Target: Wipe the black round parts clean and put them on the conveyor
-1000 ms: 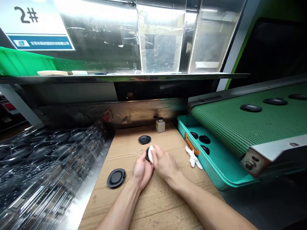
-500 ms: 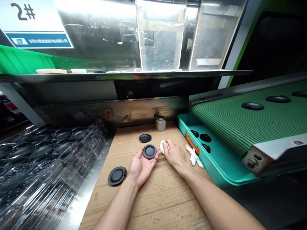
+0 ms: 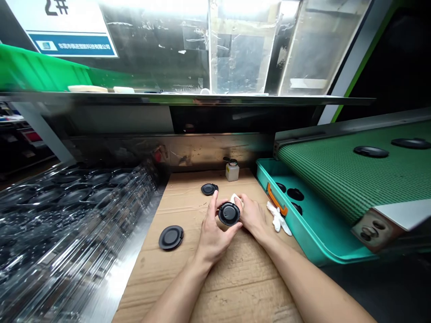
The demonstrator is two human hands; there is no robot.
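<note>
The left hand (image 3: 213, 237) pinched a black rubber disc (image 3: 229, 213) by its rim, while the right hand (image 3: 253, 217) clasped a white cloth (image 3: 235, 197) behind it.

The left forearm (image 3: 177, 296) and right forearm (image 3: 311, 287) angle inward, the left hand (image 3: 212, 235) cupped with thumb raised, the right hand (image 3: 253, 217) turned close beside it.
</note>
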